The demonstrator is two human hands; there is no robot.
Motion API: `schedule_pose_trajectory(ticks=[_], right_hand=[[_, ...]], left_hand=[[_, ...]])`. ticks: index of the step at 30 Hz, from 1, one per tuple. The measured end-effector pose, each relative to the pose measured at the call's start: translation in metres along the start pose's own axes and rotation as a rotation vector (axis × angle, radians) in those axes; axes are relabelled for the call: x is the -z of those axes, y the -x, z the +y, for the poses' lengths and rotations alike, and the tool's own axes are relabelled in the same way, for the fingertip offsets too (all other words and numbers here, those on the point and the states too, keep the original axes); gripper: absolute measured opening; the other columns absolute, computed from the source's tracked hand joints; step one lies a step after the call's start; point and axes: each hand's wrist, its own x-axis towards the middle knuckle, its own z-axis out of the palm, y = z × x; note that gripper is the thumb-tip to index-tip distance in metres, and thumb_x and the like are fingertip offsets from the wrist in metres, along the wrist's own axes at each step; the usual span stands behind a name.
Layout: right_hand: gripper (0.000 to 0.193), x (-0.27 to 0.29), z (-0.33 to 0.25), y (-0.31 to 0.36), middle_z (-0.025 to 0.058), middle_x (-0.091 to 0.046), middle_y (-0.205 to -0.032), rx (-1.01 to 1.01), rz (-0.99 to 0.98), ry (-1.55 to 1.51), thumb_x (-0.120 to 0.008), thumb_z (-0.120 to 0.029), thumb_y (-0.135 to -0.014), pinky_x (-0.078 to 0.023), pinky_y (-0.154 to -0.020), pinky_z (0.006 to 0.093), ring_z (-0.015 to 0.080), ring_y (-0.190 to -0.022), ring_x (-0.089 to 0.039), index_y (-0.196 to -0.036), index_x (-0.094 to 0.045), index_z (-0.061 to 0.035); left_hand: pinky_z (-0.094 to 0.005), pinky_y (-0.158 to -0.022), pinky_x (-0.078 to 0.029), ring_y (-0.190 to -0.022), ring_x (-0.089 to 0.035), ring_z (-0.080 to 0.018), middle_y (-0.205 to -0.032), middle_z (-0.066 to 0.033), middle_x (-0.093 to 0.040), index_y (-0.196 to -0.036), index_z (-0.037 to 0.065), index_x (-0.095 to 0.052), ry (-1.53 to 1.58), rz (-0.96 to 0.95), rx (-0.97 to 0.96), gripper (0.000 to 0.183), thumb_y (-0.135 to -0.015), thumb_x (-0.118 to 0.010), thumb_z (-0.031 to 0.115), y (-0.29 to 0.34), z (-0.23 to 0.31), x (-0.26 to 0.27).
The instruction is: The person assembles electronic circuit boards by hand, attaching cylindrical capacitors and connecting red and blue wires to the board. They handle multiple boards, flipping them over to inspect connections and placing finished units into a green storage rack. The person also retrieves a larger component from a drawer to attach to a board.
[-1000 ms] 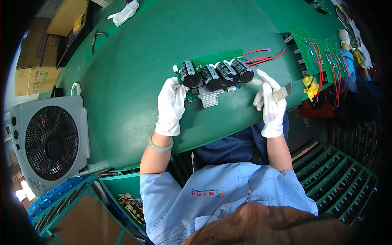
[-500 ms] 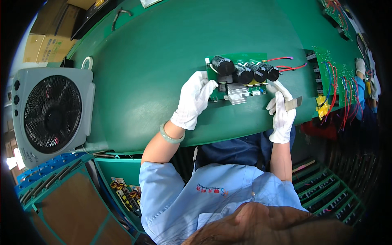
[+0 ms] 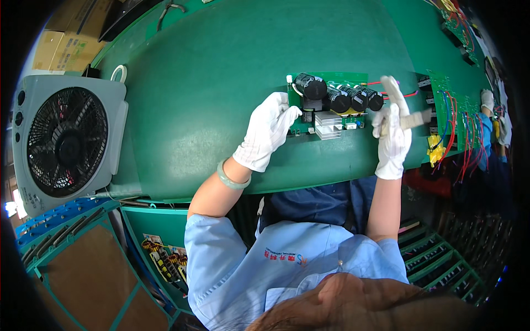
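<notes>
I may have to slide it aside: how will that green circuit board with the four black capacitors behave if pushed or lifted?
The circuit board is probably stiff and should slide flat on the green table. The tall capacitors and finned heat sink likely make it top-heavy when lifted. Its red wires may snag.

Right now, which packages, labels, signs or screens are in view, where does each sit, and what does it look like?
Cardboard boxes: top left corner, behind the fan; brown, rectangular, stacked side by side.
Printed emblem: chest of the person's light blue shirt; small, red and blue.
Picture sheet: lower left, on the green panel under the table; shows yellow and dark parts.
No screens or signs in view.
</notes>
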Motion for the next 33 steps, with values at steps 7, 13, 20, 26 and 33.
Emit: schedule_pose_trajectory(ticks=[7,13,20,26,33], right_hand=[[0.038,-0.001,0.004,0.003,0.0049,-0.064,-0.128,-0.113,-0.145,0.126,-0.048,-0.021,-0.106,-0.036,-0.053,0.0165,-0.0002,-0.061,-0.040,-0.139,-0.055,-0.0051],[0.030,0.010,-0.004,0.043,0.0082,-0.067,-0.117,0.052,-0.230,0.454,-0.054,-0.010,-0.101,-0.045,-0.089,0.0280,0.0147,-0.100,-0.058,-0.129,-0.062,-0.0030],[0.041,0.024,-0.045,0.032,0.0117,-0.066,-0.098,-0.021,-0.325,0.485,-0.065,-0.004,-0.088,-0.054,-0.073,0.0332,0.0230,-0.077,-0.065,-0.129,-0.062,-0.0085],[0.030,0.025,-0.052,-0.003,0.0120,-0.067,-0.098,0.494,-0.531,1.007,-0.068,-0.023,-0.092,-0.055,-0.069,0.0368,0.0305,-0.081,-0.068,-0.117,-0.063,-0.0080],[0.034,0.018,-0.045,-0.014,0.0045,-0.060,-0.081,0.660,-0.681,1.183,-0.066,-0.028,-0.090,-0.050,-0.059,0.0359,0.0230,-0.068,-0.063,-0.120,-0.063,-0.0117]], left_hand=[[-0.0200,-0.068,-0.043,-0.076,-0.048,-0.0024,-0.091,0.0018,-0.061,-0.119,-0.003,-0.057,-0.075,0.019,0.079,0.024,-0.097,-0.063,0.006,-0.002,0.010,0.000],[-0.0220,-0.071,-0.046,-0.081,-0.053,-0.0044,-0.094,0.0002,-0.063,-0.116,-0.001,-0.060,-0.048,-0.034,0.250,0.032,-0.091,-0.073,0.014,-0.007,0.030,0.001],[-0.0242,-0.075,-0.050,-0.085,-0.060,-0.0078,-0.097,-0.0033,-0.065,-0.110,0.000,-0.060,0.050,-0.052,0.250,0.034,-0.085,-0.080,0.012,0.002,0.040,-0.012],[-0.0210,-0.058,-0.045,-0.068,-0.055,-0.0032,-0.084,-0.0005,-0.062,-0.108,0.000,-0.061,0.076,-0.057,0.232,0.034,-0.085,-0.080,0.016,0.004,0.046,-0.017],[-0.0225,-0.058,-0.046,-0.067,-0.055,-0.0035,-0.081,0.0000,-0.063,-0.107,0.000,-0.062,0.008,-0.057,0.133,0.036,-0.084,-0.082,0.019,0.008,0.044,-0.015]])
